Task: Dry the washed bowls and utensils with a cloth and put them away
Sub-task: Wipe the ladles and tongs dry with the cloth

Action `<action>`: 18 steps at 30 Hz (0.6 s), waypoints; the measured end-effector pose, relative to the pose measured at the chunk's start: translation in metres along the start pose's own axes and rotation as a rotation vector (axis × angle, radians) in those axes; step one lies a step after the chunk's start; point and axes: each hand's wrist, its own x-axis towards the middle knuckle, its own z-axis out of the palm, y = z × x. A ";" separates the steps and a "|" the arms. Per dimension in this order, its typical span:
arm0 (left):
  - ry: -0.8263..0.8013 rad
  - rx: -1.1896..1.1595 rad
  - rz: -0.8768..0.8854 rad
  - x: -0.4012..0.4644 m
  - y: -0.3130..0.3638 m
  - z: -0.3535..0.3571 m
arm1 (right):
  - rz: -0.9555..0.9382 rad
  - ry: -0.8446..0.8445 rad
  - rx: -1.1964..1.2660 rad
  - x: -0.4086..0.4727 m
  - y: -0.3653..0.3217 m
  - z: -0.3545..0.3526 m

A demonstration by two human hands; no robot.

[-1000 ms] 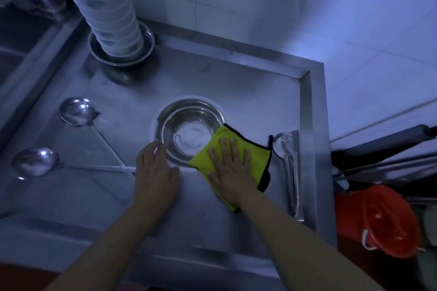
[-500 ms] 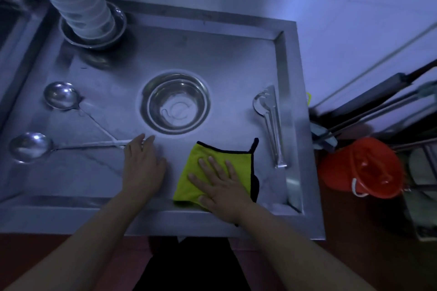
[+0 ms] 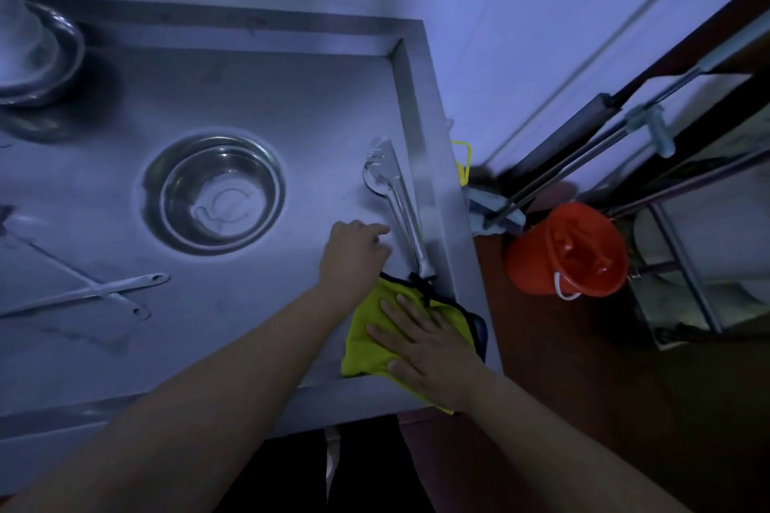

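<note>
A yellow cloth [image 3: 366,342] lies at the front right corner of the steel counter [image 3: 291,96]. My right hand [image 3: 429,350] presses flat on it with spread fingers. My left hand [image 3: 354,254] hovers just left of the metal tongs [image 3: 400,204], fingers loosely curled and holding nothing, index finger pointing at the tongs. A steel bowl [image 3: 216,196] sits in the middle of the counter. Two ladle handles [image 3: 96,292] cross at the left. A stack of white bowls [image 3: 21,42] stands in a steel dish at the far left corner.
The counter has a raised rim [image 3: 416,104] along the back and right. Beside it on the floor stand an orange bucket [image 3: 566,250], mop poles [image 3: 583,154] and a metal rack [image 3: 687,262]. A tiled wall [image 3: 500,12] runs behind.
Both hands moved right along the counter. The right hand slid the cloth to the front right corner. The left hand left the ladle handles and now sits beside the tongs.
</note>
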 end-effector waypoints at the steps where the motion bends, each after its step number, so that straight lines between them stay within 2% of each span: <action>1: -0.020 -0.067 -0.050 0.011 0.007 0.006 | -0.006 0.013 0.000 0.001 0.000 0.001; 7: -0.066 -0.309 -0.217 0.046 0.022 0.022 | -0.013 -0.005 0.010 0.005 0.006 0.000; 9: -0.043 -0.359 -0.252 0.055 0.020 0.019 | -0.040 0.042 -0.029 0.007 0.008 -0.003; 12: 0.016 -0.483 -0.365 0.072 0.012 0.001 | -0.051 0.131 -0.124 0.016 0.016 -0.013; 15: 0.097 -0.741 -0.488 0.089 0.000 -0.028 | -0.091 0.179 -0.180 0.040 0.027 -0.024; 18: 0.227 -0.734 -0.487 0.097 -0.017 -0.060 | -0.085 0.190 -0.195 0.073 0.034 -0.035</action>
